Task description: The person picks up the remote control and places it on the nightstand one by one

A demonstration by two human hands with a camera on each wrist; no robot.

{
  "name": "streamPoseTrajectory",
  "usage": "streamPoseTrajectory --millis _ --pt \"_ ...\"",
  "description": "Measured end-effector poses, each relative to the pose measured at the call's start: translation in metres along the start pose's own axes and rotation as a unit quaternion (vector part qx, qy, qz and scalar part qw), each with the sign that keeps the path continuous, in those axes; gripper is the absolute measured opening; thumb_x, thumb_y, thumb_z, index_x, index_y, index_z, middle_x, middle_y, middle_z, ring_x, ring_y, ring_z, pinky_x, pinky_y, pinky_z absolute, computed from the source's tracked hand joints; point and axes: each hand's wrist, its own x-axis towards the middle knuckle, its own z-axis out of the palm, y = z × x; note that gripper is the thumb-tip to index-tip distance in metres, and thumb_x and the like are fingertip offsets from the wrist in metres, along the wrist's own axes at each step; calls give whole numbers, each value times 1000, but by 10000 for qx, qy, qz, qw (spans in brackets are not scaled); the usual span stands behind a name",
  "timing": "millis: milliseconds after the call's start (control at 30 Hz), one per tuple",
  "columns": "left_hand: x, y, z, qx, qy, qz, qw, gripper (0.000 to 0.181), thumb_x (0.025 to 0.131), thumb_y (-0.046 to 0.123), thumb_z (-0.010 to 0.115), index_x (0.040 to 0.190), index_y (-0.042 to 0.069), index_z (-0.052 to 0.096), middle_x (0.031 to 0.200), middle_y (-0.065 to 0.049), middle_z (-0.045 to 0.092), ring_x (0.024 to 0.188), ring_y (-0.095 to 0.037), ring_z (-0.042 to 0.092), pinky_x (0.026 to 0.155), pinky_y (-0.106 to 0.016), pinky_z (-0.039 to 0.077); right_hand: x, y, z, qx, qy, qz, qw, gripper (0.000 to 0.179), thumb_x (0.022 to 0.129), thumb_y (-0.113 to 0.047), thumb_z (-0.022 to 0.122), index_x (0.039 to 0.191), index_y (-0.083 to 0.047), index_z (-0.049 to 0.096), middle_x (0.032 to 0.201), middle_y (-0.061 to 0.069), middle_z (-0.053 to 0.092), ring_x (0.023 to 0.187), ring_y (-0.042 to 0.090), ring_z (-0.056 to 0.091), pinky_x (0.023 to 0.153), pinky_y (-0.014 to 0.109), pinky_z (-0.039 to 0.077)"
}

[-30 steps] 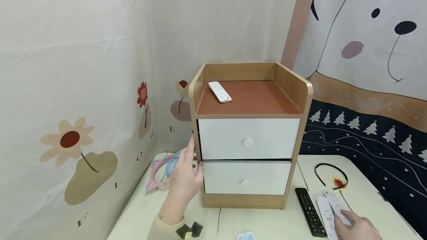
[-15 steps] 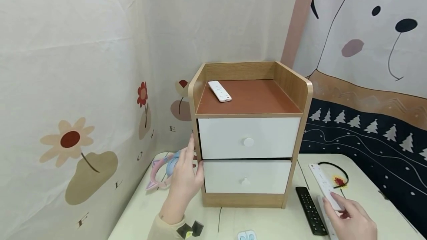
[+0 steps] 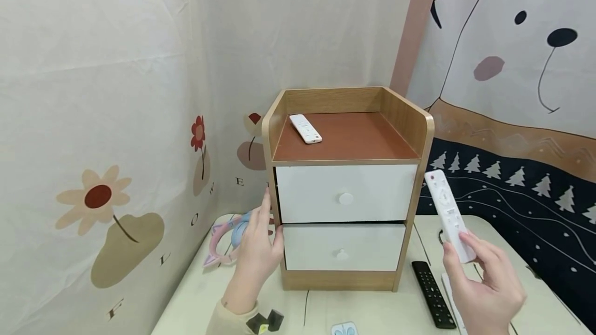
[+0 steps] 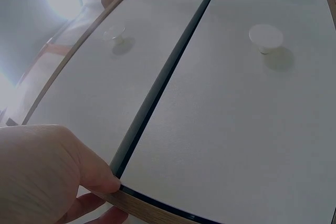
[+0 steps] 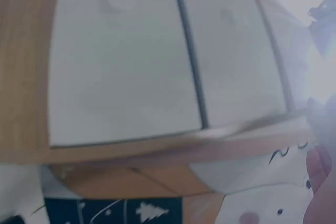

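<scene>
My right hand (image 3: 489, 278) pinches a white remote control (image 3: 448, 211) by its lower end, holding it tilted in the air right of the cabinet. Against the left side of the small wooden cabinet (image 3: 344, 280) rests my left hand (image 3: 258, 247); in the left wrist view its thumb touches the frame's edge beside the gap between two white drawers (image 4: 226, 108). A second white remote (image 3: 306, 128) lies on the cabinet's brown top. On the table, a black remote (image 3: 433, 293) lies beside another white remote (image 3: 453, 301), partly hidden by my right hand.
Pink and blue cat-ear headphones (image 3: 228, 239) lie left of the cabinet. A small light-blue case (image 3: 344, 329) sits at the table's front edge. Patterned cloth walls (image 3: 139, 92) enclose the table at the left and back. A black band (image 3: 440, 237) is mostly hidden behind the right hand.
My right hand has picked up the white remote from beside the other remotes on the table and raised it next to the cabinet. The left hand stays where it was.
</scene>
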Motion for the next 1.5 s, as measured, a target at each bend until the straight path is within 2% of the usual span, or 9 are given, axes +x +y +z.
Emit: streamPoseTrajectory --millis 100,267,367,433,633,800,933,1200,1500 --pt "0 0 0 -1 16 19 10000 91 99 -1 70 176 8 23 132 -22 64 103 -31 75 81 -43 68 10 -12 17 440 -3 -480 9979 32 86 -12 87 97 16 80 110 -1 84 100 -10 69 85 0 50" --pt "-1 0 0 -16 35 56 10000 91 99 -1 70 176 8 23 131 -22 64 102 -31 75 80 -43 68 24 -18 40 435 -888 -1088 9891 52 98 -41 82 100 10 83 102 27 81 117 -11 69 94 1 52" --pt "-1 0 1 -16 44 57 10000 92 99 -1 71 176 8 22 130 -22 64 102 -32 75 79 -42 68 33 -21 52 257 -1445 -1290 9807 57 102 -52 76 106 4 85 106 27 81 118 -13 67 90 -1 50" --pt "-1 -1 2 -17 46 70 10000 92 99 -1 71 176 9 22 130 -21 64 102 -31 75 79 -42 68 39 -25 60 133 -1665 -1443 9753 54 103 -53 74 108 0 86 109 23 82 106 -10 69 84 -2 50" --pt "2 0 0 10 42 89 10000 93 98 -2 71 176 9 22 131 -21 64 100 -29 76 79 -41 68 62 -38 87 -205 -2038 -1621 9653 41 102 -45 78 115 -7 86 113 17 82 77 22 71 74 4 51" --pt "1 -2 2 -54 96 97 9999 94 98 -4 71 176 9 22 128 -21 64 101 -29 75 79 -41 69 75 -45 109 -582 -2276 -1759 9560 32 87 -23 90 115 -9 85 110 17 82 87 31 75 68 28 60" --pt "0 -2 3 -78 118 85 9999 95 97 -4 72 177 10 22 128 -21 64 101 -28 75 79 -39 69 81 -49 125 -764 -2309 -1956 9500 27 88 -24 89 110 -9 86 102 17 82 90 36 69 70 44 58" --pt "4 1 3 -53 128 178 9997 93 98 -2 72 176 9 22 130 -22 63 102 -28 74 80 -39 69 101 -68 149 -1339 -2807 -1827 9327 23 94 -30 84 104 -9 86 93 15 82 92 40 67 82 53 53" --pt "1 1 -1 -35 -26 -38 10000 93 98 -3 70 177 9 22 130 -21 63 103 -30 74 82 -40 69 117 -82 176 -1938 -4225 -926 8805 29 103 -33 73 115 -9 86 105 15 82 102 38 69 82 49 60"
